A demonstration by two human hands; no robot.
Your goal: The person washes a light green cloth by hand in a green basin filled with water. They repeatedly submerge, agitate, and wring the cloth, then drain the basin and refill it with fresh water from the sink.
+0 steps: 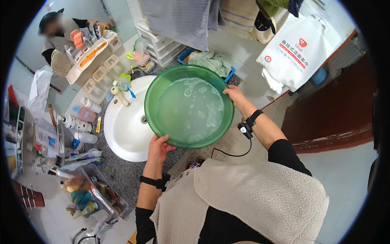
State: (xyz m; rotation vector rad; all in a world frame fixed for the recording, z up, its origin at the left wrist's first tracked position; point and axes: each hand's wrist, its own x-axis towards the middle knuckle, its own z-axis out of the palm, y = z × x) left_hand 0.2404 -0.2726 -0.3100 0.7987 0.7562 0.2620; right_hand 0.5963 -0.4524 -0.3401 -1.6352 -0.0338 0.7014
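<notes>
A round green plastic basin (229, 119) is held up between my two hands, over the right side of the white washbasin (123, 135). Cloudy, sudsy water (189, 109) covers its bottom, with foam patches mostly to the right. My left hand (159, 146) grips the near left rim, thumb on top and fingers curled beneath. On the far right rim, my right hand (236, 96) has its thumb over the edge, the other fingers partly hidden. The basin hides part of the washbasin; the drain (143, 119) shows just left of it.
Behind the basin sits a blue tray (233, 73) with a pale green cloth (213, 62). A beige faucet (121, 96) rises at the washbasin's back left. Bottles (86, 137) and a clear bin (105, 186) crowd the left counter. A grey towel (182, 21) and a white tissue pack (300, 52) hang beyond.
</notes>
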